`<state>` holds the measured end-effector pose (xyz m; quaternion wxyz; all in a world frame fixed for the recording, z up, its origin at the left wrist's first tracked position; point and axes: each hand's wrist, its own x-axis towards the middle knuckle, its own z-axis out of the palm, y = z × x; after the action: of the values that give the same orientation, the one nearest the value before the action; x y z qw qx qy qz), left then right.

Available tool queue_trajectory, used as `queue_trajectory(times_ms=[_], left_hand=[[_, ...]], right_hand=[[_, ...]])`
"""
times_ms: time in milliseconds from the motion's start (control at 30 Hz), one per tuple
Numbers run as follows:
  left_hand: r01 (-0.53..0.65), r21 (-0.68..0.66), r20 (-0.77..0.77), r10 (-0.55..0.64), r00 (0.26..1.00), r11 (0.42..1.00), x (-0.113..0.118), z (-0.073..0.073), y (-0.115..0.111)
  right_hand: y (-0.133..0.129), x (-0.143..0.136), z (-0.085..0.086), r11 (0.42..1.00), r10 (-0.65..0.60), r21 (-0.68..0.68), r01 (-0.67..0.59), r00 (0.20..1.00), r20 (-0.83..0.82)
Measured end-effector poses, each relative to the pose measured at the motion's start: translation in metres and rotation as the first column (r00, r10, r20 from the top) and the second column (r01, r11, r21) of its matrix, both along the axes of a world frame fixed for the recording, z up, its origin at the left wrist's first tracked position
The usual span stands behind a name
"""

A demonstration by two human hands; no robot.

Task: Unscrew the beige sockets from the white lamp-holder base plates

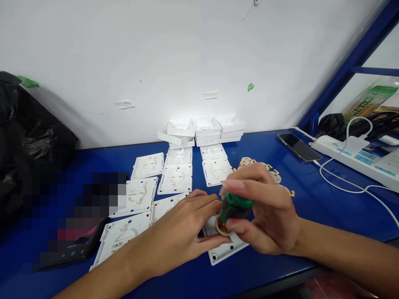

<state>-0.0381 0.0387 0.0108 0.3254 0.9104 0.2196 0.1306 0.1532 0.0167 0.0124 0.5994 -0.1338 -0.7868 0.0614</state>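
Note:
My right hand (271,207) is closed around the short green and black handle of a screwdriver (237,206), which tilts down over a small round piece with brass-coloured metal (222,227). My left hand (195,222) pinches that round piece between thumb and fingers. Beneath both hands lies a white square plastic plate (218,253), with holes near its corners, on the blue table. The screwdriver's tip is hidden. Left of my hands, more white plates (175,178) lie in rows, each with a raised ring in its middle.
White plastic boxes (207,126) are stacked against the wall. Round discs with brass-coloured tabs (276,176) lie behind my right hand. At the right are a phone (298,147), a power strip (358,155) and a white cable (339,185). A black bag (28,124) stands left.

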Motion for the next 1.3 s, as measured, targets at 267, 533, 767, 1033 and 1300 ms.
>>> queue_trajectory(times_ms=[267, 533, 767, 1033, 1300], left_hand=[[0.025, 0.098, 0.009, -0.026, 1.000, 0.995, -0.0013, -0.0023, 0.0017], [0.039, 0.114, -0.021, -0.037, 0.999, 0.993, -0.0012, 0.0012, 0.0005], [0.043, 0.184, -0.026, -0.039, 0.999, 0.982, -0.0016, 0.0007, -0.0005], [0.049, 0.228, -0.017, -0.047, 0.999, 0.973, 0.0000, -0.0013, 0.0006], [0.037, 0.173, -0.069, -0.025, 0.997, 0.984, 0.0010, 0.0002, -0.0017]], right_hand=[[0.0020, 0.0029, -0.0016, 0.999, -0.049, 0.017, 0.050, 0.998, -0.025], [-0.0011, 0.0034, 0.0041, 0.999, -0.048, 0.005, 0.048, 0.998, 0.032], [-0.0023, 0.0035, 0.0030, 1.000, -0.021, -0.022, 0.022, 1.000, 0.021], [-0.0019, 0.0062, 0.0028, 0.997, -0.067, -0.023, 0.068, 0.998, 0.019], [-0.0030, 0.0066, 0.0034, 0.987, -0.158, 0.008, 0.158, 0.987, -0.023]])
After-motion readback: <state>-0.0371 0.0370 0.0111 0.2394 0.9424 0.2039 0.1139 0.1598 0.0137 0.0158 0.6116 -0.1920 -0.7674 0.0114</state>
